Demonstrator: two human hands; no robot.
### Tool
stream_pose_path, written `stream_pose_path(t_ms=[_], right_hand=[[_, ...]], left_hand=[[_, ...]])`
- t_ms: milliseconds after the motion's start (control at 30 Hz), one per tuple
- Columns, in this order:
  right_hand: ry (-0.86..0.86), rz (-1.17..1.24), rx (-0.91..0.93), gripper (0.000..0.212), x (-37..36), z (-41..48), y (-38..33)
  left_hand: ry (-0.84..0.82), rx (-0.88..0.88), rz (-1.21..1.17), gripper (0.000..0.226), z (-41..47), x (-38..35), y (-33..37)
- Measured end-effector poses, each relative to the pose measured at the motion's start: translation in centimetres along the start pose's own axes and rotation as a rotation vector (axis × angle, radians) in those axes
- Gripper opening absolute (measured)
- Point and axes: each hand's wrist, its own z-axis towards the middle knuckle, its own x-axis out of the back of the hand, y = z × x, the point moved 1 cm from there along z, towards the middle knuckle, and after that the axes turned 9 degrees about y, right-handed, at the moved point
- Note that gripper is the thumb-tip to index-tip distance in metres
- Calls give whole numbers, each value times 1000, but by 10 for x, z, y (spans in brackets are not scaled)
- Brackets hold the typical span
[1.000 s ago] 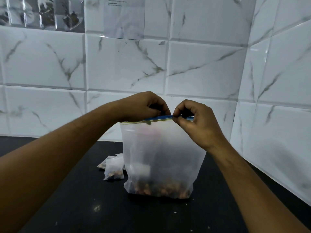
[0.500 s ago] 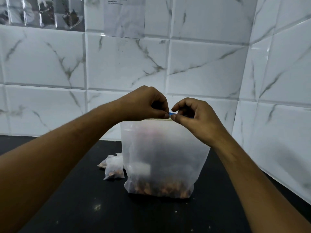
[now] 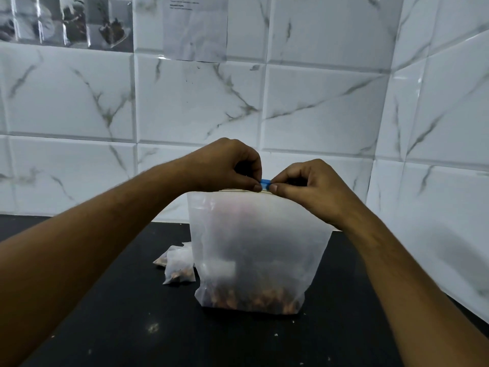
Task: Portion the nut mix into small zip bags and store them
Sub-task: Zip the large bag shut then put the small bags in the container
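Note:
A large frosted zip bag [image 3: 259,247] stands upright on the black counter [image 3: 132,327], with brown nut mix [image 3: 254,300] lying in its bottom. My left hand [image 3: 227,165] and my right hand [image 3: 309,186] both pinch the bag's top edge, thumbs and fingertips almost meeting at the blue zip strip [image 3: 265,183]. Only a short piece of that strip shows between them. Two small filled zip bags [image 3: 177,266] lie on the counter just left of the big bag, partly behind it.
White marble-pattern tiles [image 3: 185,102] cover the wall behind and the wall on the right, forming a corner close to the bag. A sheet of paper [image 3: 195,25] and a shiny picture strip [image 3: 66,19] hang high on the back wall. Crumbs dot the counter.
My hands have closed in toward each other along the bag's top, so much less of the blue strip shows. The bag's top has shifted slightly and the bag stays standing.

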Motion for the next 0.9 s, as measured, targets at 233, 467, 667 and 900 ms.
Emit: stream_pose_path(t_ms=[233, 467, 667, 900], right_hand=[[78, -14, 82, 12, -5, 3, 3], [92, -16, 71, 9, -5, 3, -2], [115, -29, 50, 5, -7, 3, -4], [142, -45, 80, 4, -10, 1, -4]], left_hand=[[-213, 58, 116, 16, 2, 12, 3], [-175, 102, -17, 13, -6, 10, -3], [-18, 76, 69, 6, -2, 11, 0], [-78, -57, 376, 13, -1, 13, -1]])
